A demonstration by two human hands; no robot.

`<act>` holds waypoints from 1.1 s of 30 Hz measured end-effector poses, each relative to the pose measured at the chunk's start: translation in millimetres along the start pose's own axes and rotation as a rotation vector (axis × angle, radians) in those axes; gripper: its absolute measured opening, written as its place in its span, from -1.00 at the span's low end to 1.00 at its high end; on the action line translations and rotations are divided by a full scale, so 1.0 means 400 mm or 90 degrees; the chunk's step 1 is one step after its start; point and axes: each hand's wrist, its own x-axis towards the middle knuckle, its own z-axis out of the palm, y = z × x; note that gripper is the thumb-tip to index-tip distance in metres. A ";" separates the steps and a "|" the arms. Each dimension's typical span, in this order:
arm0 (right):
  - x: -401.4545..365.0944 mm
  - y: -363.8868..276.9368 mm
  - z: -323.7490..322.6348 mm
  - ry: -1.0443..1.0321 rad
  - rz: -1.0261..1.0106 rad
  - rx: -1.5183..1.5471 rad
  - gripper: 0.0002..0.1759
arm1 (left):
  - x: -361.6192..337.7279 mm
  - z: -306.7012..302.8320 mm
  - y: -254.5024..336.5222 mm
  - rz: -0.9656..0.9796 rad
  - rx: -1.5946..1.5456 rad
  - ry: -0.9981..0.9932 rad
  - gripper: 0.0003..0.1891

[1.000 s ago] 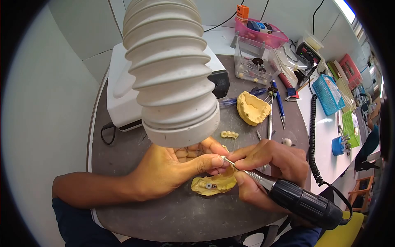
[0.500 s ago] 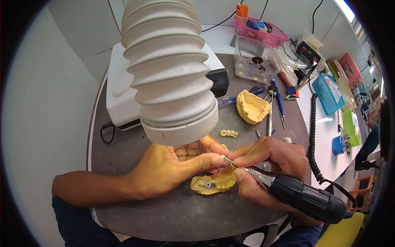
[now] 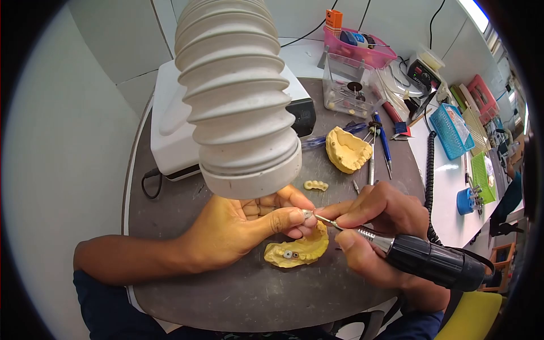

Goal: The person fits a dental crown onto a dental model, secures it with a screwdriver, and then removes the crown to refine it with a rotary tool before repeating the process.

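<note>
Between the thumb and fingers of my left hand (image 3: 243, 229) is a small whitish dental crown (image 3: 307, 214), mostly covered by the fingertips. My right hand (image 3: 382, 226) grips a black and silver dental handpiece (image 3: 433, 259) like a pen, its thin bur pointing left with the tip right at the crown. Below both hands lies a yellow dental cast (image 3: 317, 245) with two small ring-like inserts in it. A short row of tooth-shaped pieces (image 3: 315, 185) rests on the table just beyond my fingers. Further back stands a cream-coloured dental cast (image 3: 348, 150).
A ribbed white suction hose (image 3: 238, 113) hangs over the table before a white machine (image 3: 173, 124). Behind the casts are a clear bin (image 3: 343, 85) of burs and discs and a pink basket (image 3: 362, 54). Blue tools (image 3: 383, 141), a coiled cord (image 3: 430, 187) and a blue basket (image 3: 450, 130) lie right.
My right hand and the handpiece have shifted a little to the right, drawing the bur back slightly. More of the yellow cast shows. My left hand keeps its pinch on the crown.
</note>
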 end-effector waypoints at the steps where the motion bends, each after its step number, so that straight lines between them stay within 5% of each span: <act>1: 0.000 0.004 -0.001 0.002 -0.015 0.015 -0.83 | 0.000 -0.001 0.000 -0.002 -0.007 -0.004 -0.82; 10: 0.014 0.032 0.018 0.038 -0.122 -0.016 -0.79 | -0.003 0.001 0.006 -0.022 0.007 0.006 -0.80; 33: 0.016 0.027 0.024 0.061 -0.121 -0.139 -0.79 | -0.001 0.007 -0.007 0.027 0.008 -0.003 -0.85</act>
